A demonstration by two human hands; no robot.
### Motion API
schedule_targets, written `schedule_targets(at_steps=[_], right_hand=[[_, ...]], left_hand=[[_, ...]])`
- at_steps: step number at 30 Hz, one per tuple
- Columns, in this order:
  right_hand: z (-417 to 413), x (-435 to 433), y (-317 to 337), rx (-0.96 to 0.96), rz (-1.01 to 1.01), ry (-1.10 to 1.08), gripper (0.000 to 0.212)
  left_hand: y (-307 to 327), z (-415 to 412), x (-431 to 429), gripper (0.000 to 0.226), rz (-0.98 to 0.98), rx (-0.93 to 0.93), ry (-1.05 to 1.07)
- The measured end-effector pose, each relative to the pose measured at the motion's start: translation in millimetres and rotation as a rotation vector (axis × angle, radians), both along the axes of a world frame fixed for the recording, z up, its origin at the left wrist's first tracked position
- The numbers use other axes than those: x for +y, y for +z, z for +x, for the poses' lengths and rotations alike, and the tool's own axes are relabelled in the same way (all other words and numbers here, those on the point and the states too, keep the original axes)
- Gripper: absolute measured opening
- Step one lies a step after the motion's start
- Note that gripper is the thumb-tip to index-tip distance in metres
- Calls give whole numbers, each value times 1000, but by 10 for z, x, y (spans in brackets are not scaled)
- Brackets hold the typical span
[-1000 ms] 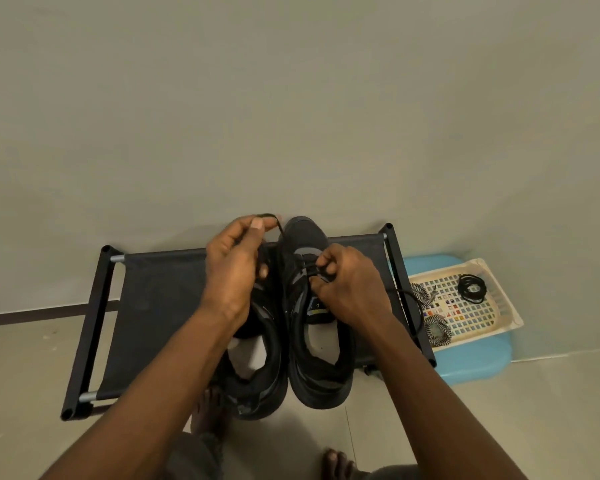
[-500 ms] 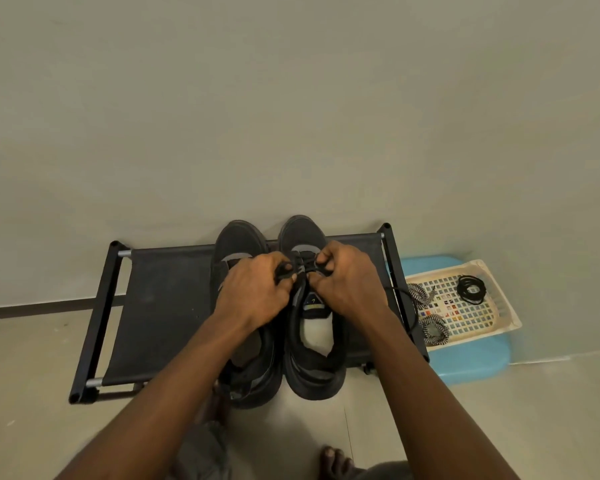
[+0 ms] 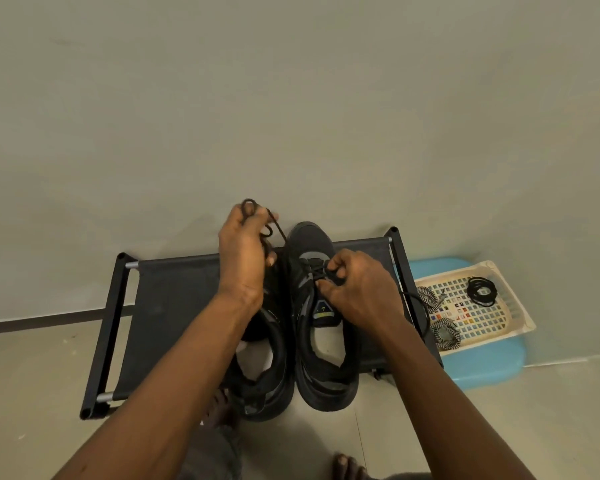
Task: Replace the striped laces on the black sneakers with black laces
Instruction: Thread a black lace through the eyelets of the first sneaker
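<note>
Lacing the right sneaker, black lace in both hands.

My left hand (image 3: 245,252) is raised over the left sneaker (image 3: 267,368), pinching a bunched loop of black lace (image 3: 280,233) that runs down to the right sneaker (image 3: 317,306). My right hand (image 3: 355,289) is closed on the lace at that shoe's upper eyelets. Both shoes sit on a black rack (image 3: 174,306). Further right, striped laces (image 3: 445,332) and a coiled black lace (image 3: 481,291) lie in a basket (image 3: 513,306).

plain wall, tiled floor, low rack

a bare grey-green wall (image 3: 291,98) meets a pale tiled floor (image 3: 32,393) at a dark skirting strip (image 3: 42,318); a low black fabric-topped rack (image 3: 174,306) stands against it, a blue stool (image 3: 492,368) just beside.
</note>
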State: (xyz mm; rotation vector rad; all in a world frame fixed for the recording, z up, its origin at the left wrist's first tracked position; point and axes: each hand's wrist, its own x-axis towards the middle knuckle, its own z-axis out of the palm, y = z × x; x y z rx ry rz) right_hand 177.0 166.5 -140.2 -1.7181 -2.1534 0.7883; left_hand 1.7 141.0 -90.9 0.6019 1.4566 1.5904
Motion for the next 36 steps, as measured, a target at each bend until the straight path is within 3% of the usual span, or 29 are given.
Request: schedule_targets(at_steps=[2, 4, 5, 7, 10, 14, 21, 26, 28, 34, 36], right_hand=[[1, -1, -2, 6, -8, -1, 30], [7, -2, -2, 8, -12, -4, 30], [7, -3, -3, 9, -12, -5, 30], [4, -5, 1, 12, -10, -5, 30], [2, -11, 5, 5, 5, -2, 31], [5, -13, 5, 9, 17, -12, 35], [-2, -24, 16, -6, 5, -10, 37], [20, -9, 10, -11, -4, -25, 41], [21, -6, 5, -14, -19, -26, 42], [31, 12, 12, 37, -72, -40, 35], [45, 16, 9, 71, -85, -39, 33]], left_hand=[[100, -31, 8, 26, 65, -233, 7], [86, -75, 6, 30, 52, -234, -22], [55, -90, 4, 29, 12, -106, -50], [-2, -102, -10, 18, -97, 321, -165], [-96, -68, -58, 14, -312, 888, -478], [-166, 41, -121, 12, -461, 1238, -663], [-169, 9, -58, 19, -467, 1149, -681], [-115, -87, -10, 36, -336, 772, -343], [-95, -141, 3, 33, -265, 708, -219], [-33, -157, -50, 22, -247, 944, -252], [24, -203, -62, 35, -278, 1095, -271]])
